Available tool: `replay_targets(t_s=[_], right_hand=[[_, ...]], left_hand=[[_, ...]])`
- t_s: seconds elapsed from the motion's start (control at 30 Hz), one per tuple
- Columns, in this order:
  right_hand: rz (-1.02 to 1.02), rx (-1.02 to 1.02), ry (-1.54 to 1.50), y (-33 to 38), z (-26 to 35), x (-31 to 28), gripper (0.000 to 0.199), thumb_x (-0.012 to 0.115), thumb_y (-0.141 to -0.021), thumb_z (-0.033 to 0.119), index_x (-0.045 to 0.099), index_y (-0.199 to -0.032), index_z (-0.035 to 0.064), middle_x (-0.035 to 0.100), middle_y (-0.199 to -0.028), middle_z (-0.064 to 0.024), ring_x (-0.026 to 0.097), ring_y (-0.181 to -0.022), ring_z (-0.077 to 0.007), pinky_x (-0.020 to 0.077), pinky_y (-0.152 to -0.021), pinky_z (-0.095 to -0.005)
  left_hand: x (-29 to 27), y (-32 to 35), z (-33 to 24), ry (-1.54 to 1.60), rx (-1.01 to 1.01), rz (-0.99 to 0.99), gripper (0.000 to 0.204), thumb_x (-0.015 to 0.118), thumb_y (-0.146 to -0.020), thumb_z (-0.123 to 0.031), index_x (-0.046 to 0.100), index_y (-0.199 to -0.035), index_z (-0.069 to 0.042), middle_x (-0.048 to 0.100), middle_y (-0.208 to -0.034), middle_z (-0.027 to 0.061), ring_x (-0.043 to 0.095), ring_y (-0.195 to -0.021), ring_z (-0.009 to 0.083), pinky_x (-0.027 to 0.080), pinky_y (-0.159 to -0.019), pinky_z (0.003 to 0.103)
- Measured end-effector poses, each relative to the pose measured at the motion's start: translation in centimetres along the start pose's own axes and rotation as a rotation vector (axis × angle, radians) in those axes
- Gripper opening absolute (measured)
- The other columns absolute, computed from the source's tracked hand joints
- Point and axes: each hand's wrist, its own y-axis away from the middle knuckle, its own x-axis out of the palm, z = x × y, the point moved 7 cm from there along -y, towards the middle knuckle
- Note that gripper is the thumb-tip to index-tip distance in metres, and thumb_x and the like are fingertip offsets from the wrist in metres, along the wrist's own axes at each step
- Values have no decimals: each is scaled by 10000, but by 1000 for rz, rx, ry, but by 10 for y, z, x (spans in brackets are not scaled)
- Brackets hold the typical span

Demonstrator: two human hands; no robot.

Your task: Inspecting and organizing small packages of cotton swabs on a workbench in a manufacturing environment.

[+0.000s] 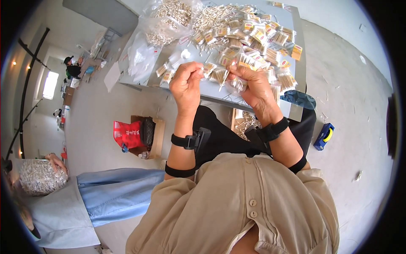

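Above the near edge of the table, my left hand point(186, 86) is raised with thumb and fingertips pinched together. What they hold, if anything, is too small to make out. Close by on its right, my right hand point(256, 86) grips a cotton swab point(223, 81) that points down and left from the fingers. A clear plastic bag point(237, 87) hangs under that same hand; whether it is gripped too I cannot tell. Beyond both hands, small packets of cotton swabs point(258, 34) with yellow-and-white labels lie in a heap, beside a pile of loose cotton swabs point(213, 19).
A large clear bag of swabs point(171, 17) stands at the table's point(203, 94) far left. Below the table are an open box of swabs point(245, 122), a red bag point(127, 134) in a carton, and a blue tape dispenser point(324, 136). Another person sits at left.
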Motion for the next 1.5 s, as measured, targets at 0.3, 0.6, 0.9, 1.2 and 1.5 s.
replay_targets(t_s=[0.3,0.6,0.9,1.2,1.5], right_hand=[[-72,30,-92,4,13,-28,108,635,-761,-39,610,-866,-44,623,-764,-83,561,-612,-148,477,-592,-285],[45,-144,179,5,8,-20,239,670,-730,-38,591,-954,-14,622,-799,-64,578,-643,-152,476,-626,-281],[40,-167,367,8,-3,-5,240,661,-729,-47,593,-954,2,629,-814,-57,599,-688,-143,470,-619,-281],[30,-152,297,10,-9,-8,104,652,-743,-27,616,-838,-3,630,-768,-56,585,-667,-129,454,-600,-275],[-22,-122,161,1,-2,-42,197,656,-735,-41,600,-921,-15,614,-761,-60,575,-645,-151,464,-605,-293]], left_hand=[[18,17,13,59,-74,54,118,600,-807,86,626,-902,20,602,-839,34,555,-721,73,506,-614,221],[25,22,5,-106,3,145,123,596,-800,96,624,-891,16,603,-832,26,556,-724,70,487,-614,217],[3,10,31,-54,-41,-20,197,564,-761,140,606,-898,5,615,-834,65,576,-695,114,492,-616,243],[-24,7,63,-48,-124,-109,112,591,-809,63,637,-892,5,621,-822,31,571,-695,79,519,-609,244],[37,48,46,410,-623,183,50,646,-779,23,601,-775,3,612,-711,45,546,-588,77,402,-490,198]])
